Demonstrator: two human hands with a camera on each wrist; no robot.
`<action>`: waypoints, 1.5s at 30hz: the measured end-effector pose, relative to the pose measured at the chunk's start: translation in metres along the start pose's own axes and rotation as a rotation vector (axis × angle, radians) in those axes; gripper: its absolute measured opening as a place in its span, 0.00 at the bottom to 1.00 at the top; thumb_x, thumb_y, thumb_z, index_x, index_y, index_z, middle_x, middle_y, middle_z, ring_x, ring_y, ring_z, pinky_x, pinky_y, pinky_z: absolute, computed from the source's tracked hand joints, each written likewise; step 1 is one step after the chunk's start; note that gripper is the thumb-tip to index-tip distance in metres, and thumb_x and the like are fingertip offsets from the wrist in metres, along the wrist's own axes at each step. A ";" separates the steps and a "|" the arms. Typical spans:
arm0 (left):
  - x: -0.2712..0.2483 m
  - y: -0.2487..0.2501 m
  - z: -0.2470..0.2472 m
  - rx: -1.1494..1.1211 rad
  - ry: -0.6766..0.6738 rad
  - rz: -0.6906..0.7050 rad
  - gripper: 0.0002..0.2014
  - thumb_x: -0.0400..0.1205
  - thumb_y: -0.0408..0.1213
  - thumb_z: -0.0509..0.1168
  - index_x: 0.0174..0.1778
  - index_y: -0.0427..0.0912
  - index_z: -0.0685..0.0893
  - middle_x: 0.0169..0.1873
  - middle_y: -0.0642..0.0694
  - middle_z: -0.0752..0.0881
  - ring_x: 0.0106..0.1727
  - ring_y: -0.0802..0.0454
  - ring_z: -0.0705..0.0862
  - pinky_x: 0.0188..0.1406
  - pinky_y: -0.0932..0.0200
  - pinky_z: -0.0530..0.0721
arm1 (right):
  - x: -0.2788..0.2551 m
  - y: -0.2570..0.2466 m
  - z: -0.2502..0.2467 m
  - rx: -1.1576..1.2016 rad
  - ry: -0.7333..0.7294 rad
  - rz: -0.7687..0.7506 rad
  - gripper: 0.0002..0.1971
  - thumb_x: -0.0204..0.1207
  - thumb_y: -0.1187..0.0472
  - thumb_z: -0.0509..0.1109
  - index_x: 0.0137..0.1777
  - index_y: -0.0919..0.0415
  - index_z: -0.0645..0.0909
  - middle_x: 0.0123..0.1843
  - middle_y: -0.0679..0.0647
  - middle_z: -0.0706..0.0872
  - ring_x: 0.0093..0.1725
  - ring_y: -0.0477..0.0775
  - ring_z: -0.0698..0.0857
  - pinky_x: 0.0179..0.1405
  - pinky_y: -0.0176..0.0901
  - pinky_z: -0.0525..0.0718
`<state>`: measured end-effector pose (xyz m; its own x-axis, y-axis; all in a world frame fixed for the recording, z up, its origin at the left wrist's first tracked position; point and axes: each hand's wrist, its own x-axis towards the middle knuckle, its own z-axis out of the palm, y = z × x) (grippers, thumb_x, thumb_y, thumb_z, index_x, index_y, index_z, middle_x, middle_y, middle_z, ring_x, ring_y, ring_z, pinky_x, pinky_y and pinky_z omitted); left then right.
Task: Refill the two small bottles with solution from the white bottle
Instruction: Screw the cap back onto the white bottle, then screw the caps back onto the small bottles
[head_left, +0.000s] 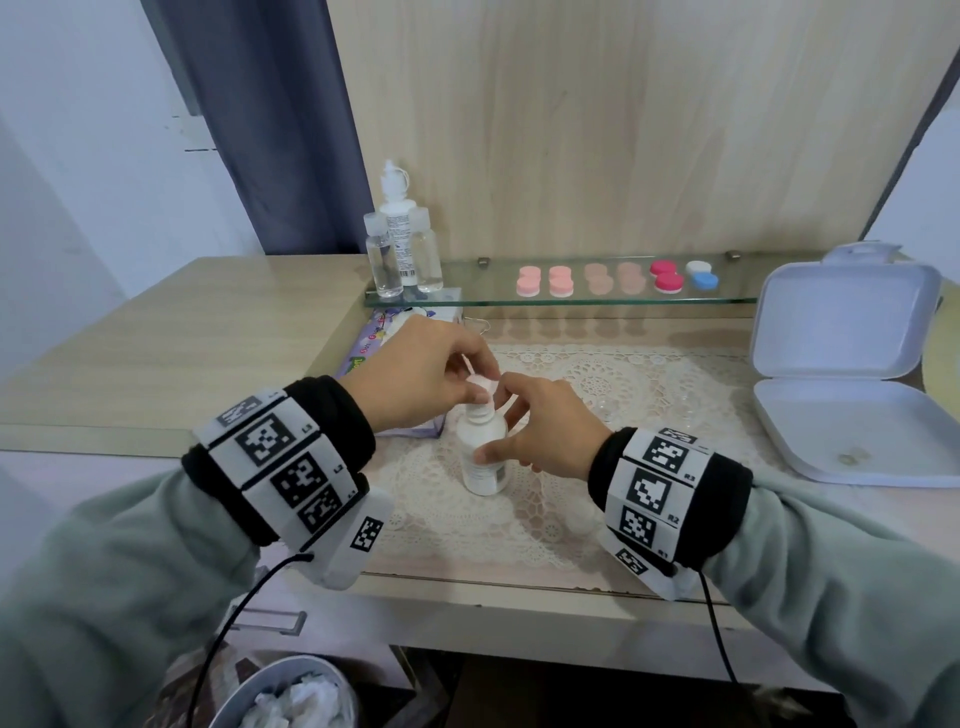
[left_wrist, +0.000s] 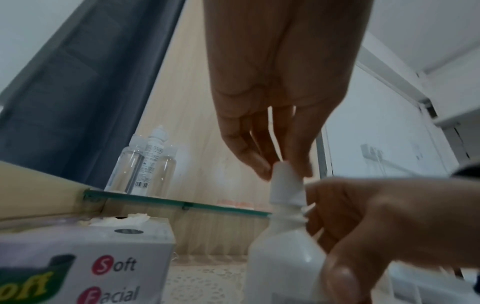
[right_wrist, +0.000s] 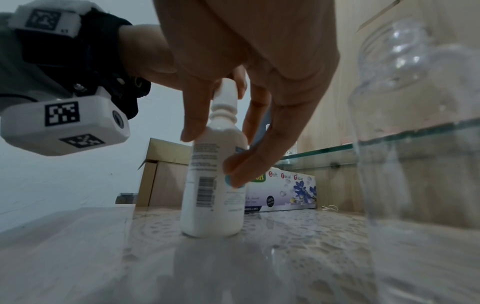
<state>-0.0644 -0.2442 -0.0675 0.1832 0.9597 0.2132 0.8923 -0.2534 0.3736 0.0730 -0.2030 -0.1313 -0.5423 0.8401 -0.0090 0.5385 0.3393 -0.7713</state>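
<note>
Left hand (head_left: 415, 371) pinches the cap of the upright white plastic bottle (head_left: 483, 452), right hand (head_left: 545, 431) steadying its body on the lace mat (head_left: 597, 395) (opening stage); clear small bottle (right_wrist: 415, 115) nearby, apparently unfilled

Left hand (head_left: 415, 371) raised, fingers curled downward, fingertips (left_wrist: 262, 164) pinching white bottle (head_left: 483, 452) at cap. Right hand (head_left: 545, 431) lower, palm facing left, thumb and fingers wrapped round bottle body, steady grip. Both forearms angled inward, wrists banded, sleeves grey-green.
</note>
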 end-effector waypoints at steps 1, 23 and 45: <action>-0.001 -0.001 -0.001 -0.049 -0.038 0.008 0.09 0.72 0.28 0.70 0.47 0.42 0.88 0.40 0.53 0.86 0.37 0.71 0.79 0.44 0.84 0.75 | 0.000 0.000 0.000 0.000 0.000 0.002 0.23 0.59 0.56 0.82 0.49 0.58 0.75 0.51 0.61 0.87 0.30 0.47 0.78 0.35 0.47 0.81; -0.016 0.006 0.005 0.087 0.171 0.190 0.13 0.75 0.44 0.63 0.52 0.45 0.86 0.51 0.50 0.88 0.55 0.56 0.82 0.56 0.74 0.67 | -0.027 -0.009 -0.050 0.033 0.084 -0.057 0.15 0.65 0.61 0.79 0.52 0.57 0.82 0.44 0.50 0.87 0.29 0.44 0.82 0.34 0.37 0.83; -0.014 0.037 0.098 0.035 -0.417 0.070 0.16 0.73 0.34 0.69 0.58 0.46 0.84 0.51 0.41 0.85 0.43 0.56 0.75 0.43 0.66 0.70 | -0.041 0.031 -0.054 -0.177 0.173 0.235 0.27 0.63 0.58 0.80 0.59 0.70 0.79 0.61 0.63 0.82 0.46 0.64 0.87 0.43 0.50 0.86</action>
<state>0.0067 -0.2552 -0.1446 0.3887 0.9092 -0.1496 0.8841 -0.3223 0.3384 0.1468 -0.2041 -0.1209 -0.2812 0.9582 -0.0535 0.7476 0.1837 -0.6383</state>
